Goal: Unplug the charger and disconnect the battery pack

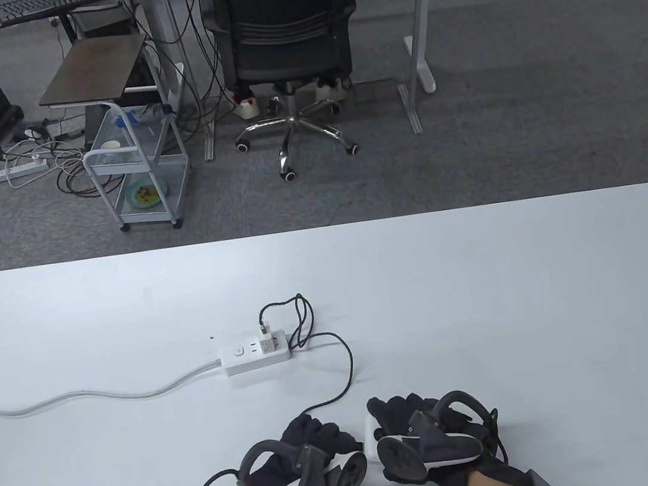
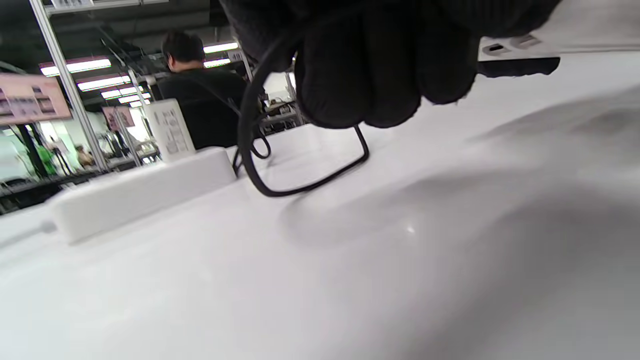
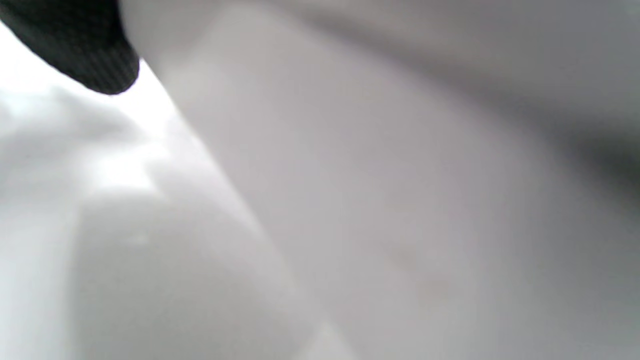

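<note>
Table view: the one charger (image 1: 266,343) sits plugged into the one white power strip (image 1: 255,355) at mid-desk (image 1: 487,292), so unplugging is not yet done. A single black cable (image 1: 342,373) loops from the charger toward the near edge, where both hands meet. The left hand (image 1: 310,447) curls its fingers at the cable's near end. The right hand (image 1: 412,420) is wrapped over a white block, evidently the battery pack (image 1: 371,438), just right of the left hand. I judge the cable is about to be pulled from the pack; whether it is already free is hidden.

Left wrist view: the left hand's fingers (image 2: 380,65) are bunched round the cable (image 2: 250,150), with the pack's port edge (image 2: 520,50) just beside them. The strip (image 2: 140,195) and charger (image 2: 170,127) lie farther off.

Right wrist view: one fingertip (image 3: 75,45) presses a blurred white surface, probably the pack (image 3: 375,175).

Count: one charger, one strip, one cable, one pack, two hands.
</note>
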Available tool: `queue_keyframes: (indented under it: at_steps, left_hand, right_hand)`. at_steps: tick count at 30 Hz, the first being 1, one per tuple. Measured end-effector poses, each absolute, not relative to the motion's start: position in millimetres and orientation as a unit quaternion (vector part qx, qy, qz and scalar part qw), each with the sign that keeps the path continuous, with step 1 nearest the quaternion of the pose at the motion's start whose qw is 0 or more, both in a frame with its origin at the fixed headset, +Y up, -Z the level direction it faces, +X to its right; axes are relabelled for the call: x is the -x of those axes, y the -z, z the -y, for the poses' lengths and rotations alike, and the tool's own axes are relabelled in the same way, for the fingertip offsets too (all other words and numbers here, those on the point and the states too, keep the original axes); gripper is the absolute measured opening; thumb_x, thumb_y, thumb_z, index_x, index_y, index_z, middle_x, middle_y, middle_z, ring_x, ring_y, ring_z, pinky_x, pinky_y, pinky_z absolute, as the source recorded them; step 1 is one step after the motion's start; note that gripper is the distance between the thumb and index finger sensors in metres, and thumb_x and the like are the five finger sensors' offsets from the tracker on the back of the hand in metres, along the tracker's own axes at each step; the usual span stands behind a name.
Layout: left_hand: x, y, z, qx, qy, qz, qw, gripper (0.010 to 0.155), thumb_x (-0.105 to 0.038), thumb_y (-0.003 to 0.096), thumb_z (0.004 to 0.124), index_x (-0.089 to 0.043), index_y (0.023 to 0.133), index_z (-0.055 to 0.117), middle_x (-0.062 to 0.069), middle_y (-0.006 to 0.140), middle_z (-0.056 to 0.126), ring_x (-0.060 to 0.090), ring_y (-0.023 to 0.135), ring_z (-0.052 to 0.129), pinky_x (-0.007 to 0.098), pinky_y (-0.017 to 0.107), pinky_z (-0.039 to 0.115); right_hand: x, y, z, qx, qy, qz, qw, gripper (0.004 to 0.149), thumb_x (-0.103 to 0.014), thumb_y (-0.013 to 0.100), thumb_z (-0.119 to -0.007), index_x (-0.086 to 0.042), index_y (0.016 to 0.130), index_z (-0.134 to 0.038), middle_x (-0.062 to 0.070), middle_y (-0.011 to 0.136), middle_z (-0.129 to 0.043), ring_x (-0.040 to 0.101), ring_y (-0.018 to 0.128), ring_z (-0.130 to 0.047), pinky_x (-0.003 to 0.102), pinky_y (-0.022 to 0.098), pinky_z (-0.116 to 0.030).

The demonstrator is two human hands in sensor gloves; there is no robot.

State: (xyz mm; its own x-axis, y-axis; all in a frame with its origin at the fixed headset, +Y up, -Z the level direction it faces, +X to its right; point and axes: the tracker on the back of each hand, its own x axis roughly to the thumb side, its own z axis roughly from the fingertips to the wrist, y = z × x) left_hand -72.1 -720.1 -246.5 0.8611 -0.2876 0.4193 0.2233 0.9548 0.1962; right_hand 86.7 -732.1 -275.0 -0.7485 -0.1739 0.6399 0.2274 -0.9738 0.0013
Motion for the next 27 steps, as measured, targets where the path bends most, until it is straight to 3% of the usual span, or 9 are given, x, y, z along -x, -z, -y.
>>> queue_keyframes:
  at_steps: [4, 15, 17, 27]
  left_hand:
    - [72, 246, 713, -0.084, 0.142, 0.226, 0.960, 0.044, -0.056, 0.0441, 0.072, -0.044, 0.083, 0.088, -0.022, 0.090, 0.097, 0.003, 0.084, 0.103, 0.028, 0.081, 0.077]
    - [76, 250, 719, -0.041, 0.088, 0.235, 0.967, 0.044, -0.056, 0.0445, 0.073, -0.042, 0.083, 0.089, -0.020, 0.089, 0.098, 0.005, 0.082, 0.104, 0.029, 0.080, 0.078]
    - [79, 245, 715, -0.073, 0.075, 0.249, 0.963, 0.044, -0.055, 0.0441, 0.074, -0.041, 0.082, 0.091, -0.019, 0.087, 0.099, 0.005, 0.081, 0.105, 0.030, 0.079, 0.079]
    - [87, 253, 719, -0.058, 0.074, 0.212, 0.973, 0.044, -0.055, 0.0453, 0.073, -0.041, 0.083, 0.090, -0.019, 0.089, 0.098, 0.005, 0.083, 0.104, 0.030, 0.080, 0.078]
  right_hand:
    - [-89, 274, 727, 0.344, 0.935, 0.028, 0.085, 0.104, -0.074, 0.038, -0.067, -0.009, 0.112, -0.035, 0.026, 0.111, -0.057, 0.051, 0.085, -0.072, 0.053, 0.058, -0.075]
    - [-88, 274, 726, 0.341, 0.933, 0.025, 0.112, 0.104, -0.075, 0.037, -0.069, -0.012, 0.112, -0.035, 0.025, 0.110, -0.058, 0.049, 0.086, -0.072, 0.052, 0.059, -0.075]
    - [-92, 275, 725, 0.345, 0.933, 0.022, 0.097, 0.105, -0.075, 0.035, -0.071, -0.012, 0.112, -0.035, 0.024, 0.110, -0.058, 0.049, 0.085, -0.074, 0.052, 0.058, -0.076]
    - [-96, 267, 706, 0.329, 0.933, -0.013, 0.144, 0.105, -0.074, 0.036, -0.072, -0.012, 0.112, -0.035, 0.024, 0.111, -0.057, 0.049, 0.086, -0.072, 0.053, 0.059, -0.075]
